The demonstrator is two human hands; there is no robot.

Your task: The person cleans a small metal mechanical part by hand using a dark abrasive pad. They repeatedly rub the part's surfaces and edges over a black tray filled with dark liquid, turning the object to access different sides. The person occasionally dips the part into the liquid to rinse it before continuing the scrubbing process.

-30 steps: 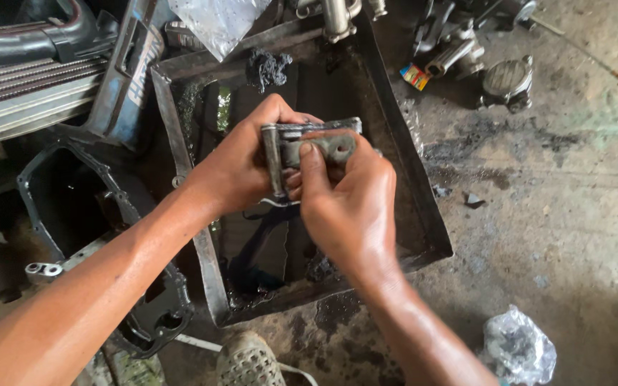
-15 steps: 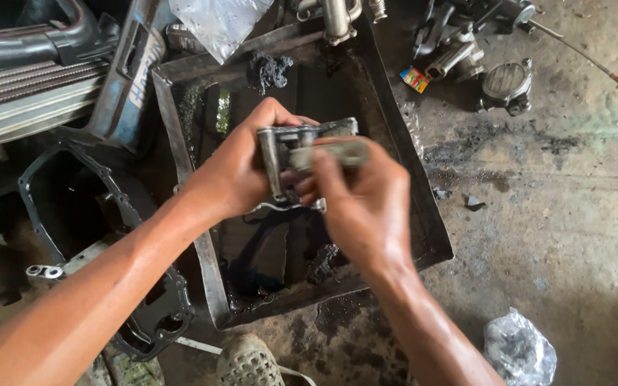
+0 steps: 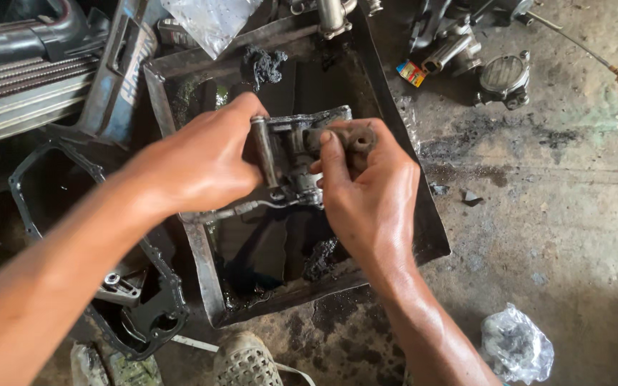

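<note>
Oil-stained concrete floor [image 3: 538, 214], cluttered with greasy engine parts.
Over the black rectangular metal tray [image 3: 402, 179], the left hand [image 3: 194, 164] grips the grey metal bracket [image 3: 287, 154]; the right hand [image 3: 370, 193] pinches its end, which now sits nearer the tray's far edge.

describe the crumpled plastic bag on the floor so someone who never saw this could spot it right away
Start from the big black metal wash tray of dark oily liquid over which the left hand and right hand hold a greasy metal part. Go past the tray's near right corner across the stained concrete floor. There lies the crumpled clear plastic bag, alone, pale and shiny with something dark inside.
</note>
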